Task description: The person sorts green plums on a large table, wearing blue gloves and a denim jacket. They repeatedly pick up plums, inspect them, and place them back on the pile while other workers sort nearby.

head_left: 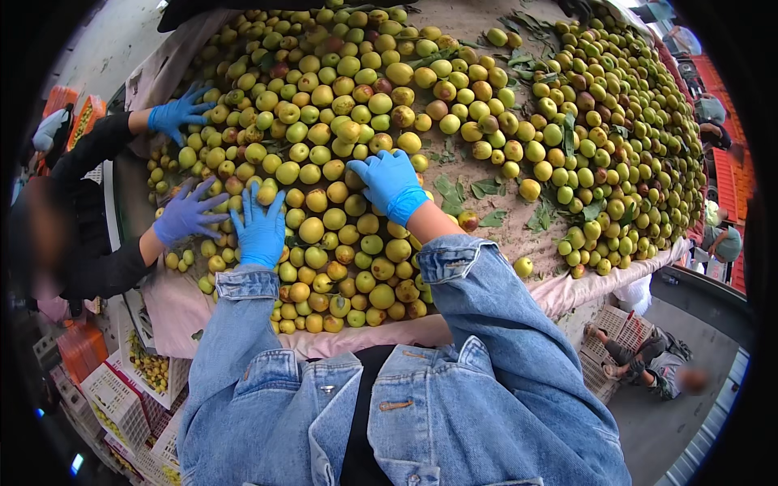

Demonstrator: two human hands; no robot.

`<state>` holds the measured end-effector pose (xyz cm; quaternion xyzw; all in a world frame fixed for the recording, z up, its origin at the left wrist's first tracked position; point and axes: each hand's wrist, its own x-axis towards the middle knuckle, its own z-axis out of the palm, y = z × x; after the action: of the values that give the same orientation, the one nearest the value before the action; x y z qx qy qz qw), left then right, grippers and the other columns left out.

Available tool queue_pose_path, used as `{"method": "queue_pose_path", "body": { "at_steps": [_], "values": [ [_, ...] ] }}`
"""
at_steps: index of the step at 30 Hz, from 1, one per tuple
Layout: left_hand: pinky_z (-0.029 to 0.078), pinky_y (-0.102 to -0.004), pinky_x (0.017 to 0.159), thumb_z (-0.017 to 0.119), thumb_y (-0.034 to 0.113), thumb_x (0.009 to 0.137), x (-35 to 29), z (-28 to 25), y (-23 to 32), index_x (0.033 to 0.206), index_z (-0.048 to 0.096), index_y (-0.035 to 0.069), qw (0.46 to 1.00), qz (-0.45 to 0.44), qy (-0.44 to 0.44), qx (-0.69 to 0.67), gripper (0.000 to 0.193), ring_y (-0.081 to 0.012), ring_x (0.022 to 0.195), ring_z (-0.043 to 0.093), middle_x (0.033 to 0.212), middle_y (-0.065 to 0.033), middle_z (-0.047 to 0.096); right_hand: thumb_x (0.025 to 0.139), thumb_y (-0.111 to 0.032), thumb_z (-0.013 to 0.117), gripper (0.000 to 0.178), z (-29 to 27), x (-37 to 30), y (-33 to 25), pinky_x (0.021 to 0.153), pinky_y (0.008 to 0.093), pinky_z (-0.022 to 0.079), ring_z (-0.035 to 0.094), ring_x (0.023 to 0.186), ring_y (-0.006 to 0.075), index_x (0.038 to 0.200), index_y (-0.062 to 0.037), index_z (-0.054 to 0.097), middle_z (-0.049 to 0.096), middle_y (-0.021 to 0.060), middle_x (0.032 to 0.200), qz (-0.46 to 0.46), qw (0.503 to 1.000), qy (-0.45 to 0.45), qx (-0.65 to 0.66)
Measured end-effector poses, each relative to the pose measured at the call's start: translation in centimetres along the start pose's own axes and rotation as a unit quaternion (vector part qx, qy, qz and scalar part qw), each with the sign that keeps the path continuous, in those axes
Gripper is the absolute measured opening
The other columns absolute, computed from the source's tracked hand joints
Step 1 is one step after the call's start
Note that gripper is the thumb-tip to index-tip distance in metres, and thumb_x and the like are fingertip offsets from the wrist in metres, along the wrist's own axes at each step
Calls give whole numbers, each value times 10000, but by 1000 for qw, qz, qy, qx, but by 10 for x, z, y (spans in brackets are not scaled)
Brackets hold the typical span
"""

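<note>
A wide heap of small round yellow-green fruits, some blushed red-brown and looking like plums, lies on a cloth-covered table. My left hand, in a blue glove, rests on the near left of the heap with its fingers spread. One fruit shows between those fingers. Also blue-gloved, my right hand lies palm down at the heap's middle, its thumb apart and its fingers bent over the fruit. I see nothing gripped in it, though its palm is hidden.
On the left, a co-worker's two gloved hands touch the fruit, one close beside my left hand. Loose leaves lie between two heaps. Crates stand lower left; a person sits near more crates lower right.
</note>
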<state>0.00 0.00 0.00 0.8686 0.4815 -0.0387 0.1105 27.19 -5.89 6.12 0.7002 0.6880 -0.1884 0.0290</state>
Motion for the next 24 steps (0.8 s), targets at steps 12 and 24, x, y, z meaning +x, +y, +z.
{"method": "queue_pose_path", "body": {
  "at_steps": [12,24],
  "values": [
    [349,-356,1066,686,60,782,6,-60,112,1339,445,153,814,99,-34,-572,614,-230,1272,407,1379,-92,427,902,-322,580,348,-3,-36,19,689,230,471,580,792,74,1149,-78,602,660,6,897,60,686,-192,699],
    [382,-435,934,644,266,815,49,-47,90,1157,568,106,952,163,109,-235,385,-299,1080,471,1167,-122,477,824,-469,545,738,19,-52,11,1063,629,134,133,1374,405,1444,-209,241,169,148,1498,57,994,82,33]
  ]
}}
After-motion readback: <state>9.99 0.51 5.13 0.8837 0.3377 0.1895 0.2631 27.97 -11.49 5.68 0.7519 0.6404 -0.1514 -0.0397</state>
